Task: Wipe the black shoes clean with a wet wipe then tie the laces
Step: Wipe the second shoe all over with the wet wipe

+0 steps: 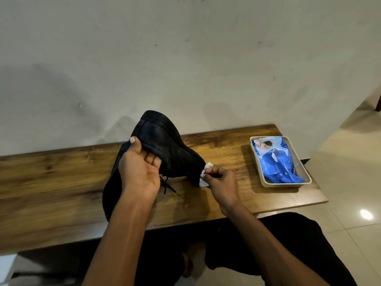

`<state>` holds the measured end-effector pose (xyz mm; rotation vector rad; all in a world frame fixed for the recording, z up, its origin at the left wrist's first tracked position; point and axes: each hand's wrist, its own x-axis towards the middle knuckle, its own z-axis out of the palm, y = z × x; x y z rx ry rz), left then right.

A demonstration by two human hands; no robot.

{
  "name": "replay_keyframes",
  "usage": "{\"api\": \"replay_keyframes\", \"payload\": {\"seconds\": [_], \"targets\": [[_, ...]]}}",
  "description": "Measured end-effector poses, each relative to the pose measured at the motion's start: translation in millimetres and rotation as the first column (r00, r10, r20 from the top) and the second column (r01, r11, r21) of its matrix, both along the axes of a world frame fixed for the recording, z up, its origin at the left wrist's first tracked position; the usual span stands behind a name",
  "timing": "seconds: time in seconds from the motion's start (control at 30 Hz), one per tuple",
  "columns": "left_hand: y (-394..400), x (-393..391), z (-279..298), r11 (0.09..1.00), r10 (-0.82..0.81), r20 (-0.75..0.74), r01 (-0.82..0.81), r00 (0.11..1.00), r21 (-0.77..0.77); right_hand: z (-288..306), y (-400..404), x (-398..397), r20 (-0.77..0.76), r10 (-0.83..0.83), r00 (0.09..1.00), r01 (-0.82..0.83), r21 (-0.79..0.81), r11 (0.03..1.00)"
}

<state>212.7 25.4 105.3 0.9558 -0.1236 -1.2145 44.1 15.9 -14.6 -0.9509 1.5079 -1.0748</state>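
One black shoe (165, 145) is up off the wooden top, tilted on its side, sole facing away, laces (168, 185) hanging loose and untied. A crumpled white wet wipe (203, 178) presses against its lower end. The second black shoe (112, 182) lies flat underneath, partly hidden.

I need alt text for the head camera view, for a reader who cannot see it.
A left hand holds a black shoe tilted above a wooden table while the right hand presses a white wipe to its toe. A second shoe lies below; a blue wipes pack sits in a tray at right.
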Motion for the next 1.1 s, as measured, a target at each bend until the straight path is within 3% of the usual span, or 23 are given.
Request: {"api": "replay_keyframes", "payload": {"seconds": [0.07, 0.13, 0.3, 0.47, 0.7, 0.93, 1.1], "targets": [[2.9, 0.2, -0.2, 1.000, 0.012, 0.014, -0.012, 1.000, 0.017, 0.6, -1.1, 3.5, 0.270, -0.086, 0.959, 0.056, 0.116, 0.992], [6.7, -1.2, -0.8, 1.000, 0.015, 0.011, -0.015, 1.000, 0.020, 5.1, -3.1, 5.3, 0.434, -0.163, 0.886, 0.083, 0.199, 0.977], [6.4, 3.7, -5.8, 0.998, 0.066, -0.075, -0.065, 0.995, 0.010, 10.6, -9.9, 4.0, 0.648, -0.269, 0.712, 0.126, 0.259, 0.958], [6.1, 12.5, 0.7, 0.990, 0.142, -0.080, -0.142, 0.987, 0.007, 9.8, -16.3, -5.8, 0.662, -0.252, 0.706, 0.081, 0.279, 0.957], [11.9, 31.9, 3.2, 0.992, 0.100, -0.055, -0.104, 0.993, -0.069, 9.2, -23.7, -17.4, 0.683, -0.250, 0.686, 0.075, 0.275, 0.958], [24.9, 43.8, 9.7, 0.964, 0.023, 0.036, -0.013, 0.999, -0.266, 13.7, -26.6, -21.8, 0.606, -0.119, 0.787, -0.015, 0.211, 0.977], [32.5, 48.5, 13.2, 0.953, 0.044, 0.109, -0.009, 0.993, -0.303, 23.3, -31.3, -25.3, 0.499, 0.022, 0.866, -0.081, 0.098, 0.992]]}}
